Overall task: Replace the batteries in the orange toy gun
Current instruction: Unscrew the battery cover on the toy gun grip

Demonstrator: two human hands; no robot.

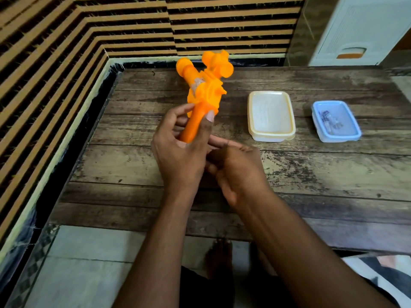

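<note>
The orange toy gun is held up over the far left of the wooden table, its barrel end pointing away from me. My left hand grips its handle, thumb laid along the right side and fingers curled round the left. My right hand sits just below and right of the handle's base, its fingers curled toward the butt; what they touch is hidden behind my left hand. A blue-lidded box at the right holds several batteries, seen dimly through the lid.
A cream-lidded clear box stands between the gun and the blue box. Striped walls close the table's left and far sides. A white appliance stands at the back right. My bare foot shows on the tiled floor below the table's near edge.
</note>
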